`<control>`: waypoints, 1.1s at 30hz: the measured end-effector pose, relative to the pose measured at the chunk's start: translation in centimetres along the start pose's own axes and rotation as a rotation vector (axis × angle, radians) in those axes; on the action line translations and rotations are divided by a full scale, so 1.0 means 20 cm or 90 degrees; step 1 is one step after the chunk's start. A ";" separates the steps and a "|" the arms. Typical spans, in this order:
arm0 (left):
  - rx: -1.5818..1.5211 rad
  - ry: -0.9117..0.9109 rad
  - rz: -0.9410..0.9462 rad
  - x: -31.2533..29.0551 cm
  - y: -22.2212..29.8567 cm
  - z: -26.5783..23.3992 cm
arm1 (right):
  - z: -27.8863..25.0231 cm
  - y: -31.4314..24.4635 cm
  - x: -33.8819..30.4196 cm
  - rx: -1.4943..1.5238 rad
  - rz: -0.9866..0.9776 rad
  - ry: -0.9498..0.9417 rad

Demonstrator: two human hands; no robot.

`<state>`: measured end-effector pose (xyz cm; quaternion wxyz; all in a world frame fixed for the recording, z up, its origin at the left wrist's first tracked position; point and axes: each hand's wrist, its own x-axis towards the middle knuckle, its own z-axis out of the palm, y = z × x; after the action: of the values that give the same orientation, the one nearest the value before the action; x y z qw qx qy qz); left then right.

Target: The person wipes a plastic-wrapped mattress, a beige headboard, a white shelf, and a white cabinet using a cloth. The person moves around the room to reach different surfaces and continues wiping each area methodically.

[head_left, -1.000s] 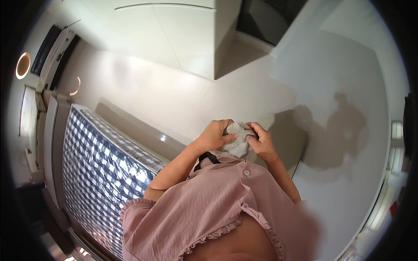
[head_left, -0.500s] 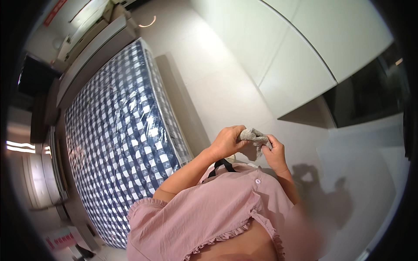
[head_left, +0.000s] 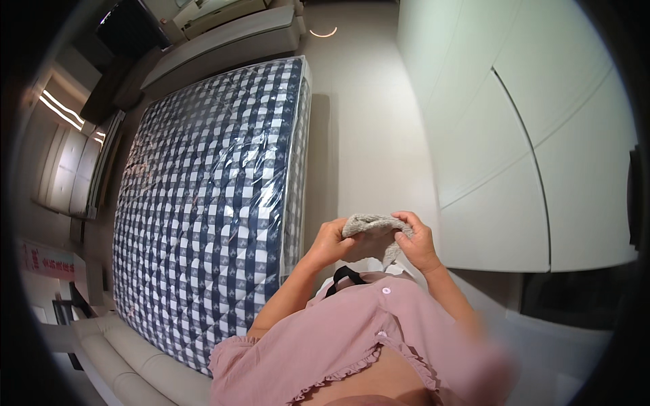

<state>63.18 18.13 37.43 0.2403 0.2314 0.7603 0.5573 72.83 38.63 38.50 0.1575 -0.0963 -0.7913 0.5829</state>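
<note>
A grey, fuzzy cloth (head_left: 374,224) is stretched between my two hands in front of my waist, its middle sagging and partly in shadow. My left hand (head_left: 330,242) pinches its left end, thumb on top. At the other end, my right hand (head_left: 418,243) grips the edge between thumb and curled fingers. A corner of the cloth hangs down beside the right thumb. Behind it, a black strap (head_left: 347,275) lies against my pink top.
To my left lies a blue-and-white checked mattress (head_left: 203,183) wrapped in clear plastic. Tall pale cabinets (head_left: 487,169) line the right side. A strip of light floor (head_left: 372,135) runs between them. A cream padded headboard (head_left: 122,358) is at the lower left.
My view has turned toward the right, so the cabinets and mattress sit differently. The cloth, bunched before, is now spread wider between my hands.
</note>
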 end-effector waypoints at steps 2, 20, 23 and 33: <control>0.007 0.052 0.039 0.13 0.04 0.01 | -0.09 0.06 0.14 0.047 0.070 -0.072; -0.038 0.228 -0.068 1.16 0.21 0.05 | -0.24 0.42 1.20 0.391 0.246 -0.227; -0.001 0.132 -0.044 1.36 0.14 0.00 | -0.15 0.33 1.40 0.416 0.243 -0.301; -0.372 -0.343 -0.107 2.17 0.28 -0.33 | -0.17 0.30 1.93 0.303 0.139 0.007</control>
<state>25.83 41.73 39.92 0.5317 0.2281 0.4959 0.6476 37.92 56.45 38.98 0.1159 -0.1447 -0.6156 0.7660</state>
